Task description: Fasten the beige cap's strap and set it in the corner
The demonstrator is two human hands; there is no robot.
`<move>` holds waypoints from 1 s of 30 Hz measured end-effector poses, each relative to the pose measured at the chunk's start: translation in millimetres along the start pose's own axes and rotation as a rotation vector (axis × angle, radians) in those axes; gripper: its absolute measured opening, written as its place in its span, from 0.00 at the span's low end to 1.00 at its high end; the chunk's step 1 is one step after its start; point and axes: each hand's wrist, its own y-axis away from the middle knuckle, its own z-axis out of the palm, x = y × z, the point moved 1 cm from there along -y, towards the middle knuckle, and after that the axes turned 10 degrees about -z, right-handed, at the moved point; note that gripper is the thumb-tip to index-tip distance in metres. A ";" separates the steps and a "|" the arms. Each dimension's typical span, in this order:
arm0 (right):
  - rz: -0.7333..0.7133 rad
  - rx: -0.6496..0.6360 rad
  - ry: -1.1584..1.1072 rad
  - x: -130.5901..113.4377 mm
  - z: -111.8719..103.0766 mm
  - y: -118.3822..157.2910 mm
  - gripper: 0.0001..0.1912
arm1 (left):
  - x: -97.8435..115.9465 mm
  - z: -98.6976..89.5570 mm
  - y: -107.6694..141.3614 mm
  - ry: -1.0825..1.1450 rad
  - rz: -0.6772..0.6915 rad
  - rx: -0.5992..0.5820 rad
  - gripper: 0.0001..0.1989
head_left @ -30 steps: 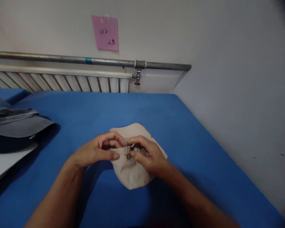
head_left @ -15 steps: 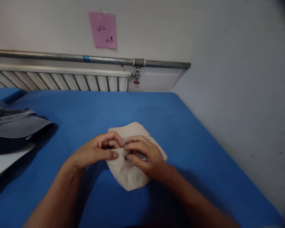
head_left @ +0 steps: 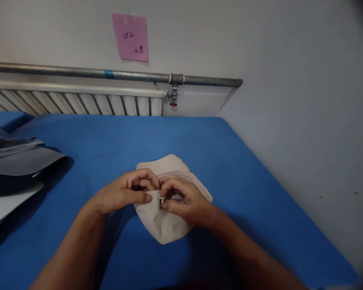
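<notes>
A cream-coloured cloth cap (head_left: 166, 227) lies on the blue surface, its brim side toward the wall. My left hand (head_left: 140, 189) is closed on the cap's left edge, thumb on the near side and fingers behind. A small metal buckle (head_left: 161, 200) shows on the cap between my hands. My right hand (head_left: 181, 197) pinches at the strap just right of this buckle, fingers bent. The tips of its fingers partly hide the strap and the cap's opening.
Grey and dark caps or flat items (head_left: 27, 161) are stacked at the left on the blue table (head_left: 139, 137). Behind it are a white radiator (head_left: 117, 105), a metal pipe (head_left: 139, 76) and a pink note (head_left: 131, 38). A wall borders the right side.
My right fingers have curled and shifted at the strap, and the metal buckle now shows more clearly. My left hand has barely moved and keeps its hold on the cap.
</notes>
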 end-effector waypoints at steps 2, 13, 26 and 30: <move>0.094 -0.029 -0.022 -2.4 -0.6 -0.5 0.10 | -0.9 -0.4 -0.4 -0.020 -0.008 -0.003 0.11; 0.287 -0.060 -0.487 7.5 -2.0 2.2 0.07 | -0.7 0.1 -1.1 -0.007 0.002 -0.033 0.10; 0.323 -0.168 -0.374 0.0 -16.5 3.0 0.05 | -3.5 4.5 -2.1 -0.570 -0.215 -0.214 0.09; 0.103 -0.249 -0.028 -5.4 -10.9 1.4 0.13 | -6.4 3.6 -5.2 -0.635 -0.183 -0.209 0.10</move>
